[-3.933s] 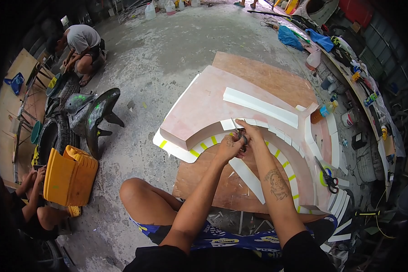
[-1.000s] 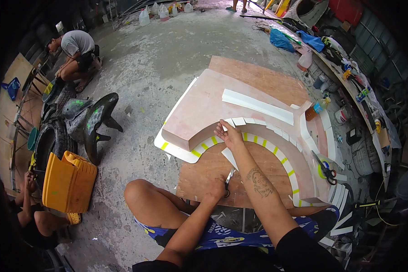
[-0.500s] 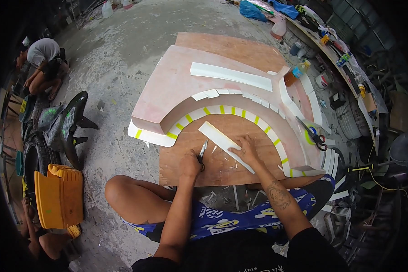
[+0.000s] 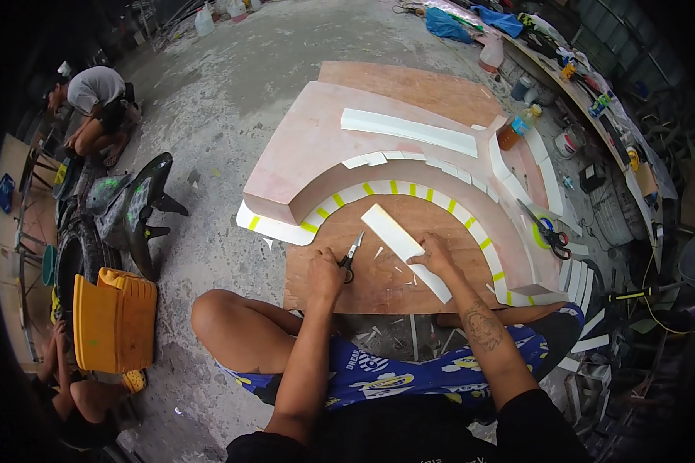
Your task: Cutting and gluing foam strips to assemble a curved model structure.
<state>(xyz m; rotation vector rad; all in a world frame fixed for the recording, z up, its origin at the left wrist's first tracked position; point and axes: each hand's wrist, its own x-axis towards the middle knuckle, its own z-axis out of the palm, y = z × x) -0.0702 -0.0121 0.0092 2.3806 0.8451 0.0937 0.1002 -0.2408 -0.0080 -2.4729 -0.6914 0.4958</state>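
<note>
My left hand [image 4: 327, 273] is closed around the black handles of small scissors [image 4: 354, 255], whose blades point away from me above the brown wooden board [image 4: 309, 266]. In my right hand [image 4: 438, 256], a long white strip [image 4: 400, 241] is gripped between thumb and fingers, slanting across the board. Small white offcuts lie near it. Beyond both hands stands a pale pink arched form [image 4: 309, 131]. White pieces line its curve, with yellow tape marks [image 4: 394, 187] along the inner edge. A wider white strip [image 4: 409, 133] lies on top of it.
Larger black scissors [image 4: 552, 238] and a bottle of amber liquid [image 4: 520, 127] rest on the form's right side. More white strips [image 4: 578, 279] lie to the right. A yellow crate [image 4: 114, 324] and motorcycle parts stand at left. One person [image 4: 96, 92] crouches far left; another sits lower left.
The whole view has shifted, so most things appear farther right. My hands keep their holds on the scissors and the white strip, with little movement relative to the board.
</note>
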